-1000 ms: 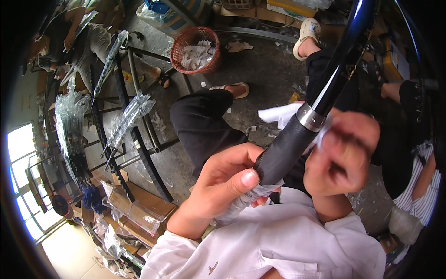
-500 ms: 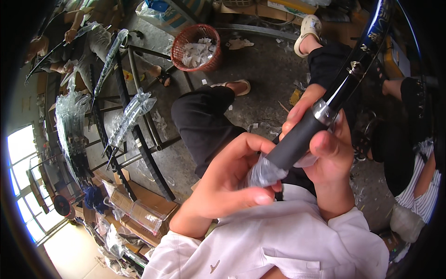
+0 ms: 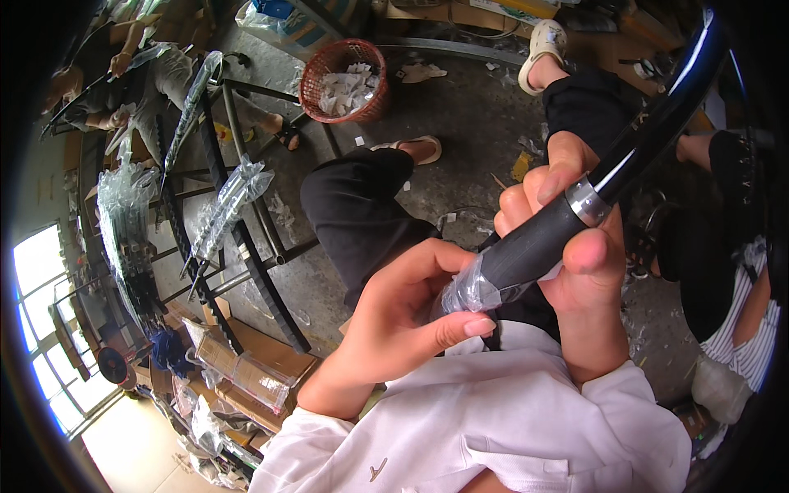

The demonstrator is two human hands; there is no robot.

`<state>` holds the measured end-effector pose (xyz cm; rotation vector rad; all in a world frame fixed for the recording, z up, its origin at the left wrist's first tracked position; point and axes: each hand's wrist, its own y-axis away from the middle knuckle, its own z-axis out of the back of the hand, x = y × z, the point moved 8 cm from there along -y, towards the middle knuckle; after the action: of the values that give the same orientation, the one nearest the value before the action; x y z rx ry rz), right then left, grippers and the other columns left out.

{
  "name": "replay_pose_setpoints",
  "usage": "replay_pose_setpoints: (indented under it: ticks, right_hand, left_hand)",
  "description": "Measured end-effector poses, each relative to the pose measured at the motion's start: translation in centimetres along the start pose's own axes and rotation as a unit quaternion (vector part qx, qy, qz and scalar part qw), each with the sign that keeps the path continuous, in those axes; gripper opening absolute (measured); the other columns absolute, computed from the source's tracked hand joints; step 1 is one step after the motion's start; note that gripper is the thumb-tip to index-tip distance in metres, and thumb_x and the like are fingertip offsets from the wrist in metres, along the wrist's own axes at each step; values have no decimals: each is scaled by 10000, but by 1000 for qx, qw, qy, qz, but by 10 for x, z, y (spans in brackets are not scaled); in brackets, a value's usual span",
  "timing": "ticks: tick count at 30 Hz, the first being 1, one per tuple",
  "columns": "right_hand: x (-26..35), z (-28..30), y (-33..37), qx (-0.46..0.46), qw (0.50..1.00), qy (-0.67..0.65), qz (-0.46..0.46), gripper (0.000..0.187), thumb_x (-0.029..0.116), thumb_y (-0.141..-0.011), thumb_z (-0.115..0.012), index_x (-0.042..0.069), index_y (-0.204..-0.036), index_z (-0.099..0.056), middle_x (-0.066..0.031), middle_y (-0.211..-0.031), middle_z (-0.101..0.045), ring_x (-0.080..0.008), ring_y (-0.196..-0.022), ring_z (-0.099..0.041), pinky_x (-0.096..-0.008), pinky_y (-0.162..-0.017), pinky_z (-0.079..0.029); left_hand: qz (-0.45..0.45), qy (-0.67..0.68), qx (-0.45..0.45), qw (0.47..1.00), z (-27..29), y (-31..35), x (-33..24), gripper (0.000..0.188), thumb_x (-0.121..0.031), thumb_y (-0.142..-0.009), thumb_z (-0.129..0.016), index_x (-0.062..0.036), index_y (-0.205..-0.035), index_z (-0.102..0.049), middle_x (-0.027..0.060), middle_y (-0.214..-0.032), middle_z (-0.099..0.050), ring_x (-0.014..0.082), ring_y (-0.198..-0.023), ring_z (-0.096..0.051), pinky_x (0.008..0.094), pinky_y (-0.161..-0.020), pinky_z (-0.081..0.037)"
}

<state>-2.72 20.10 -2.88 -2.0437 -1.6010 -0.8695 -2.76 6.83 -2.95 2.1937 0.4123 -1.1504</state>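
A glossy black fishing rod (image 3: 655,131) slants from the upper right down to my lap. Its dark foam handle (image 3: 532,245) ends in a silver collar (image 3: 585,203) where the shaft begins. My right hand (image 3: 588,283) is closed around the handle just below that collar, thumb on the near side and fingers behind. Clear plastic film (image 3: 477,287) wraps the handle's lower end. Around that film curls my left hand (image 3: 394,308), its thumb along the near side. The very butt of the handle is hidden inside the left hand.
A red plastic basket (image 3: 311,92) of white scraps stands on the floor ahead. Left are a metal rack (image 3: 271,238) with plastic-wrapped rods (image 3: 230,205) and cardboard boxes (image 3: 279,361). Another person (image 3: 168,74) works at far left; someone in striped clothing (image 3: 740,337) sits right.
The rod has turned about its length, so the metal fitting and lettering on the shaft no longer show. The plastic film now lies flatter and further up the handle.
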Motion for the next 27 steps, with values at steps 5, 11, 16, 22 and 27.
replay_pose_setpoints:
  ticks: [5, 11, 16, 22, 27]
  right_hand:
    - [2, 2, -2, 21, 1000, 4, 6, 537, 352, -661, -791, 5, -941, -493, 1, -651, -443, -90, -566, -423, -229, -494, -349]
    - [4, 0, -3, 40, 999, 13, 20, 531, 344, -666, -792, 12, -960, -500, 32, -635, -385, -75, -555, -356, -220, -460, -284]
    - [-4, -12, -3, 106, 987, -92, -81, 548, 367, -668, -787, 11, -978, -510, 42, -640, -364, -67, -557, -321, -214, -448, -252]
    - [0, -1, 0, 55, 998, -8, -35, 516, 386, -643, -799, 38, -872, -494, 31, -687, -384, -57, -555, -312, -210, -462, -239]
    - [-9, -2, -4, 74, 992, -78, -70, 525, 364, -610, -827, 70, -850, -464, 49, -660, -372, -54, -550, -308, -208, -454, -236]
  left_hand:
    - [29, 130, 60, 989, -6, 2, 1, 317, -73, -804, -654, 63, -1043, -496, 112, -888, -582, 155, -772, -591, 275, -710, -471]
    - [-20, 3, 2, 1000, -1, 0, -2, 341, -100, -807, -659, 69, -1058, -501, 118, -888, -593, 153, -744, -592, 288, -682, -484]
    - [54, 78, -36, 995, -2, 0, 6, 384, -195, -720, -724, 83, -910, -539, 187, -784, -611, 241, -623, -630, 307, -545, -514]
    - [15, 46, -44, 998, -1, 0, 7, 409, -196, -730, -716, 98, -945, -529, 185, -794, -612, 241, -645, -633, 309, -601, -523]
    - [71, 69, -35, 994, -1, 0, 11, 390, -134, -707, -733, 94, -951, -532, 175, -795, -614, 230, -653, -633, 309, -602, -516]
